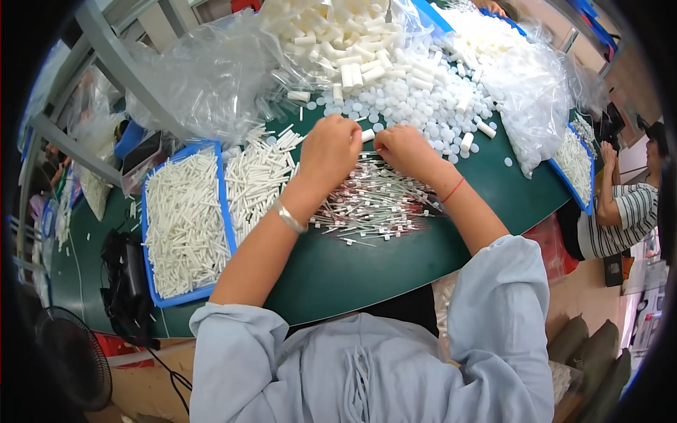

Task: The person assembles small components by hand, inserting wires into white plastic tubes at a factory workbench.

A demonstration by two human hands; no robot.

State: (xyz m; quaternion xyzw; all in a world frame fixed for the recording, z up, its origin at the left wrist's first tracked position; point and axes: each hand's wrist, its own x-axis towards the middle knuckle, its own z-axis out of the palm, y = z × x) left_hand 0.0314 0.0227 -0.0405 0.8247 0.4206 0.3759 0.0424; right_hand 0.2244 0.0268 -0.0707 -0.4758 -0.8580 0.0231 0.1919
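My left hand (330,149) is closed, with its fingertips pinched together at the far edge of a pile of thin sticks with small white tips and reddish ends (374,201). Opposite it, my right hand (407,149) has its fingers curled in a pinch too. A short white foam cylinder (367,135) shows between the two hands, close to the left fingers; whether it is held or lying there I cannot tell. What the fingertips grip is hidden or too small to name.
Left of my forearm stands a blue tray (230,236) full of short white sticks, with more loose white sticks (257,176) beside it. Beyond my hands lie translucent discs (409,99), foam cylinders (360,70) and plastic bags (197,84). A person (620,204) sits at the right.
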